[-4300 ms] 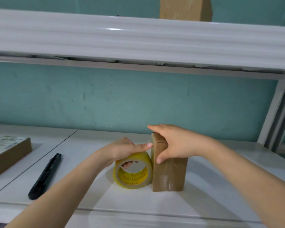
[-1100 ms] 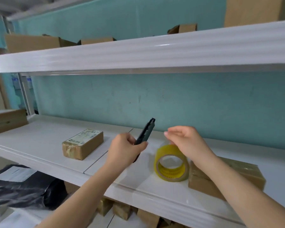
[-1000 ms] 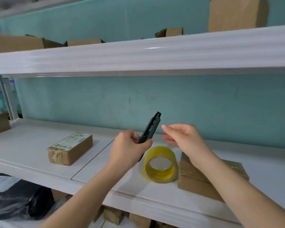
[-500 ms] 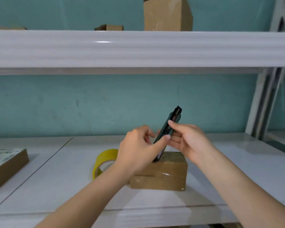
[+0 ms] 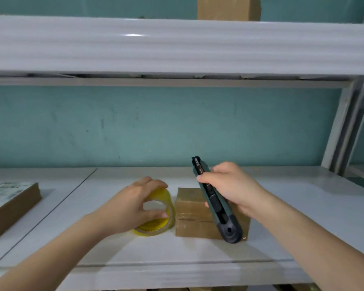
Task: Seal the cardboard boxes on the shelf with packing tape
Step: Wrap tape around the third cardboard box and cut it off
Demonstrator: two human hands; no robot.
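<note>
Head view: my left hand (image 5: 130, 208) is curling round the tape (image 5: 156, 226), fingers over its rim and thumb at its hole. The tape is standing on the shelf (image 5: 198, 255), touching the middle box (image 5: 189, 217) at its 9 o'clock side. My right hand (image 5: 231, 185) is gripping the knife (image 5: 215, 208) above that box, its far end pointing to 11 o'clock; I cannot tell whether the blade is out.

I am judging the next step to be running a strip over the box's seam. To do that well, I should be pulling the tape flat and straight and cutting with the knife angled away from my left fingers.

I am counting one tape, one knife and three boxes: the middle one, a labelled box (image 5: 13, 206) far off at 9 o'clock, and an upper box (image 5: 227, 7) at 12 o'clock.
</note>
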